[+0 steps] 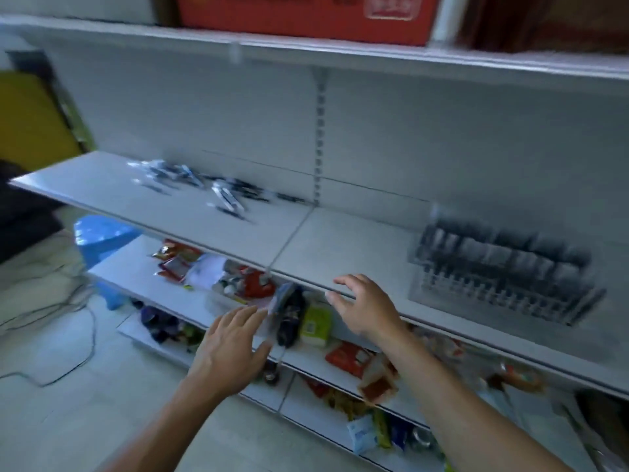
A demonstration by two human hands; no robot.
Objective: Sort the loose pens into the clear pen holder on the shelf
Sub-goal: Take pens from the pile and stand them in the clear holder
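At the front edge of the middle shelf (238,226), both bare forearms reach in from the near side, with the hands raised side by side and apart.

1. Left hand (231,349): palm down, fingers straight and close together, pointing far and right. It holds nothing. It hovers over the front of the lower shelf (129,270), just left of a dark packet (289,315). Motion blur hides whether the fingertips touch that packet.

2. Right hand (366,308): palm down, fingers spread wide and lightly arched, thumb out to the left. It holds nothing. Its fingertips lie at the front lip of the middle shelf; contact with the lip cannot be confirmed.

3. Loose pens (190,185): scattered in a blurred heap on the far left part of the middle shelf, close to the back panel, well apart from both hands. Their number cannot be told.

4. Clear pen holder (503,277): stands on the right part of the same shelf, to the right of the right hand. Dark upright pens fill its rows of compartments. The heap and the holder are well apart, with bare shelf between them.

5. Surroundings: snack packets (252,281) lie along the lower shelf and the ones beneath it. A red box (306,18) sits on the top shelf (340,59). A blue stool (102,240) stands on the floor at the left end of the unit, with cables (92,335) trailing near it.
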